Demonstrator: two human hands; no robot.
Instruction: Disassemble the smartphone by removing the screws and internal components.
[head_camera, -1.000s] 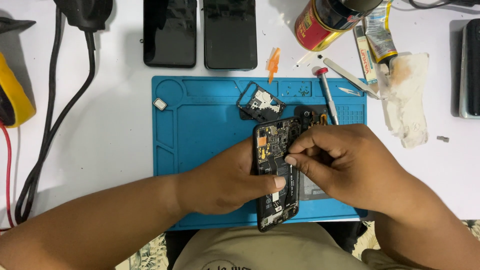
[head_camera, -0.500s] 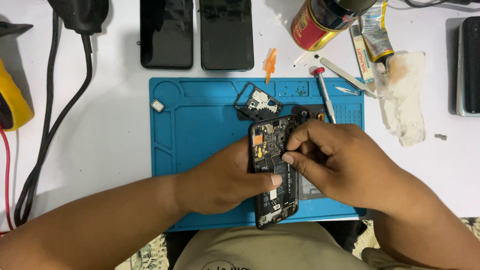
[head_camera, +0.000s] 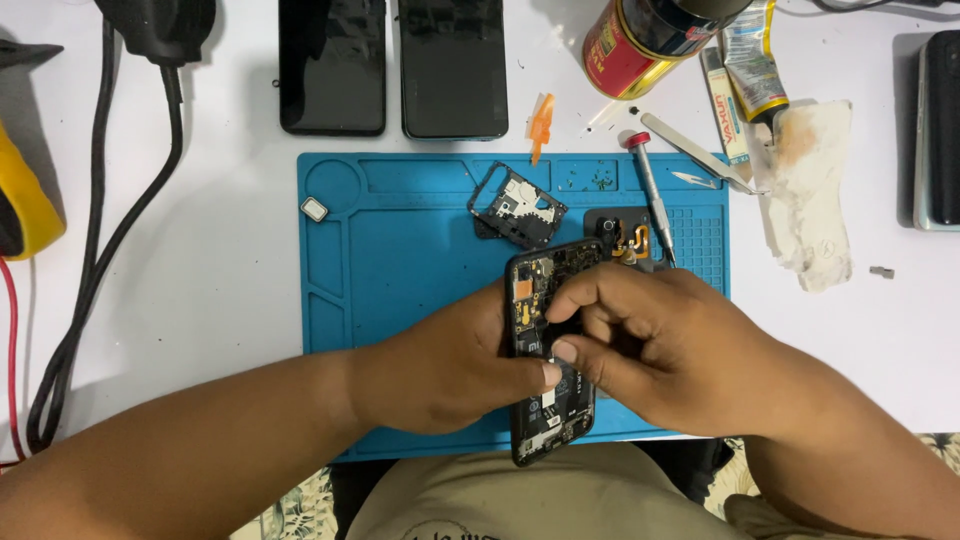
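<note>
The mat (head_camera: 400, 260) is bright blue on a white counter (head_camera: 200, 260). Above the mat lie two glossy black phones (head_camera: 332, 65), an orange pick (head_camera: 541, 115) and a red-and-gold can (head_camera: 640, 50). On the mat, the opened phone (head_camera: 545, 400) is black with gold-brown parts.

Matt blue mat (head_camera: 400, 260), likely silicone; glossy metal can (head_camera: 640, 45).

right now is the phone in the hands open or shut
Open: the phone has no back cover, and its circuit board and inner parts show between the fingers.
</note>
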